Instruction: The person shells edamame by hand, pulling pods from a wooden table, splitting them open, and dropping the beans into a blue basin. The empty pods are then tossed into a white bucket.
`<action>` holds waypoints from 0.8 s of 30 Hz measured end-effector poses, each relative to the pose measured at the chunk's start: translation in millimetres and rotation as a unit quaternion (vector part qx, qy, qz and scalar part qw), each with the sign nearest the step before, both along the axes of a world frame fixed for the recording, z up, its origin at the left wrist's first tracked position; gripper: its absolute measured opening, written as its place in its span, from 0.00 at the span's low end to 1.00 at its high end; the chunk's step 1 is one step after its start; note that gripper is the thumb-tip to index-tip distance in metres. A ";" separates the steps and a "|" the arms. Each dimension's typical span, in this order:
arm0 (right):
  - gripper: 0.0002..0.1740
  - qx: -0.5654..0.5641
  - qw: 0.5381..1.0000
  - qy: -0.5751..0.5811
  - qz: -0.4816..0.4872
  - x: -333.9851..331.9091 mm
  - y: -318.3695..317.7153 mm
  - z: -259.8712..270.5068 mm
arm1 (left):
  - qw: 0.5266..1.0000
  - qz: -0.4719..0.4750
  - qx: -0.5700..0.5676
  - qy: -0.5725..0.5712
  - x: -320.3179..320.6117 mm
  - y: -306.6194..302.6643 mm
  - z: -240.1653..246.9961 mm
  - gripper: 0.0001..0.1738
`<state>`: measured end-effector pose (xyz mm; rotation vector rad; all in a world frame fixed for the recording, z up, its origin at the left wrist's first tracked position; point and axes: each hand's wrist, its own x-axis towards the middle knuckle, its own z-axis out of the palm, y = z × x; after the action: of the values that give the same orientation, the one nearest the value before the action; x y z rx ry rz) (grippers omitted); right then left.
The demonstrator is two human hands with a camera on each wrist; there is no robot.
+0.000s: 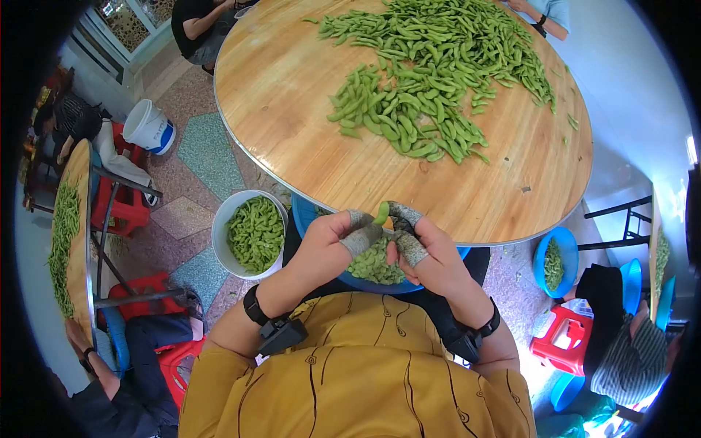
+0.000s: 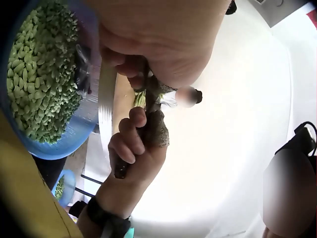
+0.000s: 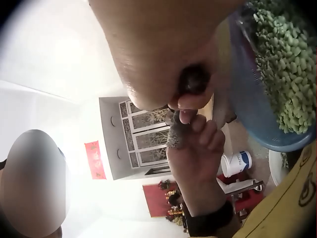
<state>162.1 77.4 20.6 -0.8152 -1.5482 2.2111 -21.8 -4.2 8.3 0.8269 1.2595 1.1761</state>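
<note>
My left hand and right hand meet above a blue basin at the near table edge. Grey, worn covers wrap the thumbs and forefingers. One green edamame pod stands up where the fingertips come together, pinched from both sides. Below the hands the basin holds shelled green beans, heaped also in the left wrist view. Seen from the right wrist, the left hand has its outer fingers curled in, and the right palm hides the pod.
Unshelled pods lie heaped on the round wooden table. A white bucket of pods stands at left, with another white bucket beyond it. At right are a blue tub and a red stool. Other people sit around.
</note>
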 end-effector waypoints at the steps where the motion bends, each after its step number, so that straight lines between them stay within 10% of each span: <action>1: 0.24 0.002 1.000 -0.004 0.010 -0.8 -0.3 -0.6 | 0.997 -0.022 0.030 0.063 0.1 -2.3 -1.3 0.10; 12: 0.24 -0.033 0.999 0.000 0.035 8.5 -3.8 5.8 | 0.994 -0.057 0.007 0.096 5.5 -8.3 4.8 0.11; 20: 0.20 -0.002 0.999 -0.035 0.040 5.5 -8.6 -3.4 | 0.850 -0.118 0.199 0.474 0.6 -13.5 5.4 0.10; 24: 0.16 -0.204 0.978 0.012 0.031 9.9 -11.2 -5.7 | 0.929 -0.116 0.161 0.313 -3.7 -15.9 -4.0 0.09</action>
<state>172.0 66.2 14.8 -0.8535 -1.1339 2.6192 -25.5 -20.1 4.3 1.6450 1.4331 0.9646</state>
